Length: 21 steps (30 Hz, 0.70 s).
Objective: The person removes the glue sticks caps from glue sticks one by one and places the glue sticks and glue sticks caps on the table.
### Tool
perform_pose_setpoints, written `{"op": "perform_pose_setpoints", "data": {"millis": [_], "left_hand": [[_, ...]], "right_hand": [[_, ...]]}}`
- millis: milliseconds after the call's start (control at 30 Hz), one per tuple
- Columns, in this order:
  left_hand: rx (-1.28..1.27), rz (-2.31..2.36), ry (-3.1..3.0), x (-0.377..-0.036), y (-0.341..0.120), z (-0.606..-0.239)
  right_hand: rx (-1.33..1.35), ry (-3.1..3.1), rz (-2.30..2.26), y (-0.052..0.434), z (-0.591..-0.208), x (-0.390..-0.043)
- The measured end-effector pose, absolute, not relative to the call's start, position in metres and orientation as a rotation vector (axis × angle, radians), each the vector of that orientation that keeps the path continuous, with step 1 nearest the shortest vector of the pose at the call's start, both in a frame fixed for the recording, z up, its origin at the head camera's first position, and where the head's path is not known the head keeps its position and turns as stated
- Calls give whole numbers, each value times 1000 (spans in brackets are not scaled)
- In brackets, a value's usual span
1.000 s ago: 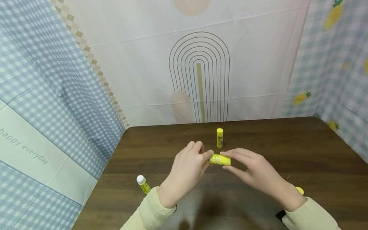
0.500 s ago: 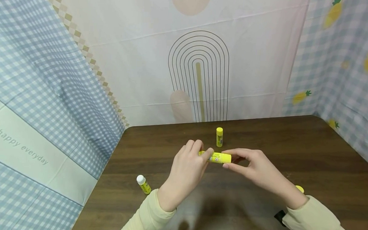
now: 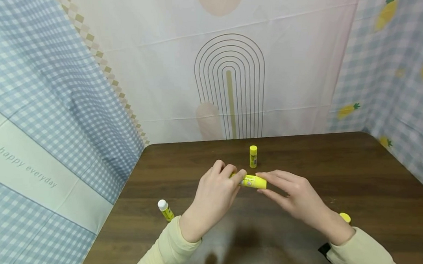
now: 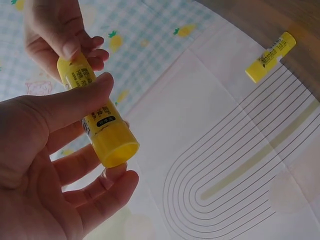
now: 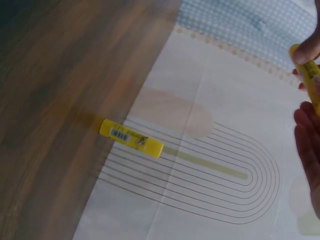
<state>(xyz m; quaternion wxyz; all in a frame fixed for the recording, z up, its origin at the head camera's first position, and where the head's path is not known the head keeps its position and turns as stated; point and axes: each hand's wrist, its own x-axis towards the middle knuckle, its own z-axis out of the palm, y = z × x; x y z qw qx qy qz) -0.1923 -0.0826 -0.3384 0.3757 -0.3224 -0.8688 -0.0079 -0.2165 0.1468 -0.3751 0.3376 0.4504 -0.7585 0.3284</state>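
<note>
A yellow glue stick (image 3: 253,181) is held level above the table between both hands. My left hand (image 3: 215,197) grips its left part, the thumb lying across the printed label in the left wrist view. At the other end, my right hand (image 3: 294,194) pinches the stick between thumb and fingers. The stick's near end (image 4: 116,150) is a plain yellow round end facing the left wrist camera. Behind the hands, a second yellow glue stick (image 3: 253,156) stands upright; it is also in the right wrist view (image 5: 131,138).
A glue stick with a white top (image 3: 166,210) stands at the left, beside the left sleeve. The yellow top of another item (image 3: 345,217) shows behind the right wrist. The dark wooden table (image 3: 182,158) ends at a patterned cloth (image 3: 164,86) at the back.
The held glue stick has tilted slightly, and its left end now shows past the left thumb. The right fingers have shifted a little on their end. The standing glue sticks have stayed in place.
</note>
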Motion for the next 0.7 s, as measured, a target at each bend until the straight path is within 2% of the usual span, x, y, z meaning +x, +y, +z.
{"op": "perform_pose_setpoints", "data": {"millis": [367,700], "left_hand": [[-850,-47,-2270,-188,-83,-333],[-823,-3,-2206,-188,-84,-335]], "right_hand": [[1257,-1759,665,149,-375,-223],[1134,-2099,1027,152,-376,-215]]}}
